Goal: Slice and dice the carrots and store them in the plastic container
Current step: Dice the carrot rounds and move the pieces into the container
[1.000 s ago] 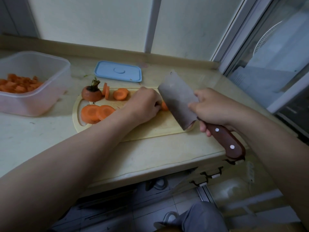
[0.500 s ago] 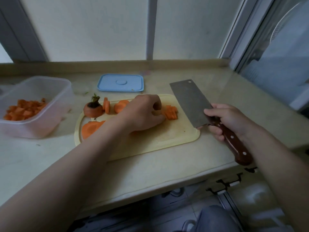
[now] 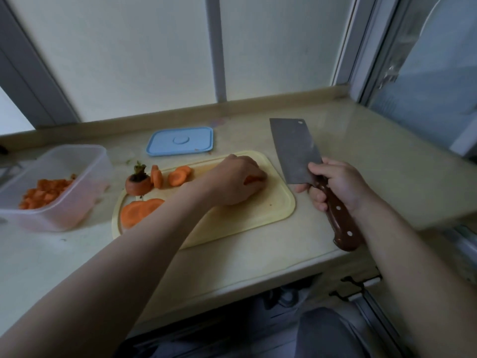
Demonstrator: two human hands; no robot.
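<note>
Carrot dice (image 3: pixel 251 180): where do they lie? (Operator)

Under your left hand (image 3: pixel 232 182), near the far right corner of the cutting board (image 3: pixel 258 213). Its fingers are curled over them, gathering. More dice sit in the plastic container (image 3: pixel 77 151) toward the counter's left edge. Uncut slices (image 3: pixel 139 211) wait at the board's near left corner. (Supervisor)

What can fail from here? (Operator)

As a judgement: a loose handful may shed pieces onto the counter (image 3: pixel 258 267) on the way across to the container. Your right hand (image 3: pixel 335 186) is clamped round the handle of the cleaver (image 3: pixel 294 148), just beside the board's right edge, blade raised. If you swing it while you look left, it could nick your left forearm. (Supervisor)

Any markings? (Operator)

None legible. The blue lid (image 3: pixel 180 140), beyond the board's far edge, shows only a plain round boss. (Supervisor)
</note>
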